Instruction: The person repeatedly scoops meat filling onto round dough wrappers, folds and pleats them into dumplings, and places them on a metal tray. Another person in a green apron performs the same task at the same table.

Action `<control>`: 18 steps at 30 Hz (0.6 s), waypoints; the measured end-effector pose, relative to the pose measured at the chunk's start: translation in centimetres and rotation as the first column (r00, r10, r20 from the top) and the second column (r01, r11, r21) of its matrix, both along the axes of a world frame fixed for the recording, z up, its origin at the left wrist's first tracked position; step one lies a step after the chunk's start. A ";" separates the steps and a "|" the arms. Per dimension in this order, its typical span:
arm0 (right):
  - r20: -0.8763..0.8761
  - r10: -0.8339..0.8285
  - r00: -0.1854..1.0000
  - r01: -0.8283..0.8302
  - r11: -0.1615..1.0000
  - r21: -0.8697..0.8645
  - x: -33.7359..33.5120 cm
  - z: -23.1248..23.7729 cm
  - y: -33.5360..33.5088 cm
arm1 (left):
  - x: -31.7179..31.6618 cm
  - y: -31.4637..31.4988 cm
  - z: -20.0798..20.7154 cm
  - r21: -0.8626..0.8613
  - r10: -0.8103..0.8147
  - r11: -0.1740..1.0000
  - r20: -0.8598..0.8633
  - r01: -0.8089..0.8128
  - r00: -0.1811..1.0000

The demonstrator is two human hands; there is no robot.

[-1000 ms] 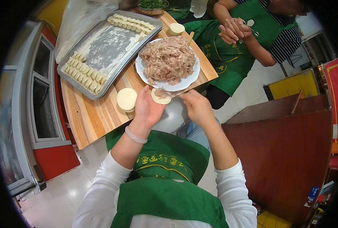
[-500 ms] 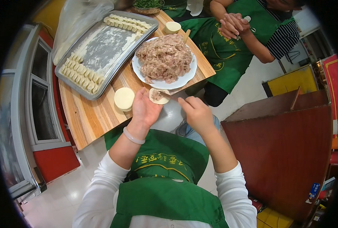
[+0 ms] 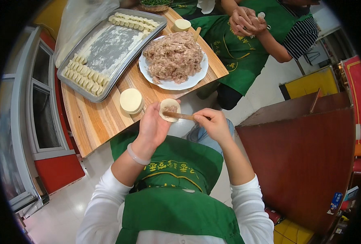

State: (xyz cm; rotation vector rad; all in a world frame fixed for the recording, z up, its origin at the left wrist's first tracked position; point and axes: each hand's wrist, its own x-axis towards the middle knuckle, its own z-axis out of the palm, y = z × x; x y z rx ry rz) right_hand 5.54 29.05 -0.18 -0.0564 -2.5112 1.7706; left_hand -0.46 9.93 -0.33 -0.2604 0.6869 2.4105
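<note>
My left hand [image 3: 152,125] is palm up, its fingers under a round dumpling wrapper [image 3: 169,102] with a small lump of meat filling on it. In my right hand [image 3: 213,124] is a flat wooden stick [image 3: 182,116], pinched between thumb and fingers. The stick's far end rests on the filling in the wrapper. Both hands are just off the table's near edge. Beside my left hand, a stack of round wrappers [image 3: 131,100] lies on the wooden table [image 3: 103,124]. Beyond them, a white plate [image 3: 191,83] bears a large heap of minced meat [image 3: 174,57].
A metal tray [image 3: 115,51] dusted with flour holds rows of dumplings [image 3: 85,77]. Another wrapper stack [image 3: 182,25] and a basket of chopped greens [image 3: 156,5] sit farther back. Across the table, a co-worker's hands [image 3: 247,21] hold a dumpling. A dark red wooden cabinet [image 3: 294,162] stands at right.
The wrapper has turned to face up more openly, and the stick now shows along its length. My right hand has shifted slightly. The co-worker's hands have changed their clasp.
</note>
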 end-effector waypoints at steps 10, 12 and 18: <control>0.251 0.043 0.967 0.029 0.961 -0.275 -0.8 0.0 1.0 | -0.3 -1.5 0.9 -0.061 -0.127 0.991 -0.059 0.123 0.990; 0.290 0.056 0.955 0.060 0.925 -0.376 -0.3 0.5 1.7 | -0.4 -1.9 1.3 -0.068 -0.111 0.992 -0.017 0.109 0.994; 0.263 0.025 0.964 0.067 0.940 -0.335 0.1 -0.1 1.4 | -1.2 -2.3 0.8 0.014 -0.130 0.991 -0.026 0.130 0.991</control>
